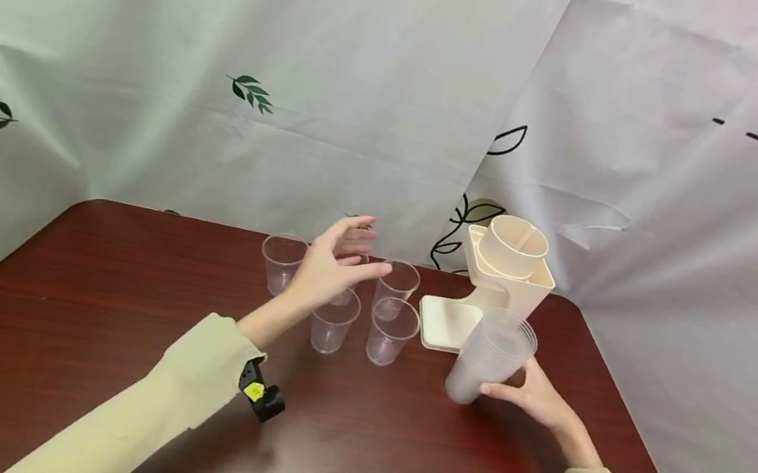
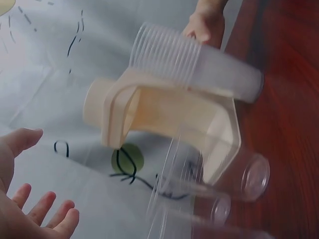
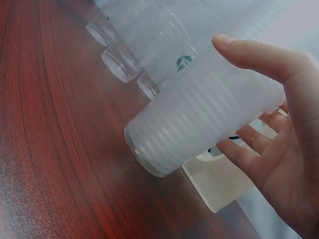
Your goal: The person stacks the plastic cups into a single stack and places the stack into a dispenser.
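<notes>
My right hand (image 1: 534, 392) grips a tall stack of nested clear plastic cups (image 1: 490, 358), thumb on one side and fingers on the other. The base of the stack is close to or on the tabletop; I cannot tell which. My left hand (image 1: 337, 259) is raised over several single clear cups, its fingers spread and holding nothing. Below it stand a front-left cup (image 1: 333, 321) and a front-right cup (image 1: 392, 332). Behind are a back-left cup (image 1: 282, 262) and a back-right cup (image 1: 399, 278); another between them is partly hidden by my left hand.
A cream plastic stand (image 1: 449, 325) with a round cup-like top (image 1: 514, 248) is just behind the stack. Everything rests on a dark red wooden table (image 1: 105, 323). A pale cloth (image 1: 375, 84) with leaf prints hangs along the table's back and right sides.
</notes>
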A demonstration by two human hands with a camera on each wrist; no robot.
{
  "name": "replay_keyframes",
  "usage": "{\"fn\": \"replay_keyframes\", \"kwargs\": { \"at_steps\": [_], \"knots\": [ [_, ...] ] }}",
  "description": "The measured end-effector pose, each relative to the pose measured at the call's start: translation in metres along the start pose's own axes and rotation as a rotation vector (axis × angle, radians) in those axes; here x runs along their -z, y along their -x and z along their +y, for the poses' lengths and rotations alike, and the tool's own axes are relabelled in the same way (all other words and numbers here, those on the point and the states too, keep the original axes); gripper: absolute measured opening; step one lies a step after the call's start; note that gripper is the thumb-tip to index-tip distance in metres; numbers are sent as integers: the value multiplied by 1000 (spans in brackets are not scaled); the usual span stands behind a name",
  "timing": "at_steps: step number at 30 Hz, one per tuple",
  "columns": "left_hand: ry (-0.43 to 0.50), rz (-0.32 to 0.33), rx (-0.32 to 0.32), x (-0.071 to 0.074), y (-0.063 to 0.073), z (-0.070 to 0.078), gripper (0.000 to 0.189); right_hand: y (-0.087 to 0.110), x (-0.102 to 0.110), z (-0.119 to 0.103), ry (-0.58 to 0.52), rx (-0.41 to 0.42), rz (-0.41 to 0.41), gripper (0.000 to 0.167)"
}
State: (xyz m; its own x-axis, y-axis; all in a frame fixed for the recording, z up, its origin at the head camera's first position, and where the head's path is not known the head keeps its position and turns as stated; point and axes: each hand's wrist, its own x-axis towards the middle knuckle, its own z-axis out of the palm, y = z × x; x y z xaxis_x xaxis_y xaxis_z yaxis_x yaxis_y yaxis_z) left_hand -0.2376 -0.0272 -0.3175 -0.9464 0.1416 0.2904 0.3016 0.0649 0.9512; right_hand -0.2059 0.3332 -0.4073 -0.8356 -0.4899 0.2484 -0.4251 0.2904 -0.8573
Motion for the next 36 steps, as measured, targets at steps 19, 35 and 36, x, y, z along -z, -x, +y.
{"fn": "replay_keyframes", "kwargs": {
  "at_steps": [19,35,36],
  "knots": [
    [-67,211,19,60,5,-20,65,0,2,-3,-14,9,-27,67],
    [-91,358,-17,94,9,-57,62,1,3,-3,18,-8,-24,66],
    [-96,351,-10,95,9,-59,63,0,3,-2,21,-7,-23,66]
  ]
}}
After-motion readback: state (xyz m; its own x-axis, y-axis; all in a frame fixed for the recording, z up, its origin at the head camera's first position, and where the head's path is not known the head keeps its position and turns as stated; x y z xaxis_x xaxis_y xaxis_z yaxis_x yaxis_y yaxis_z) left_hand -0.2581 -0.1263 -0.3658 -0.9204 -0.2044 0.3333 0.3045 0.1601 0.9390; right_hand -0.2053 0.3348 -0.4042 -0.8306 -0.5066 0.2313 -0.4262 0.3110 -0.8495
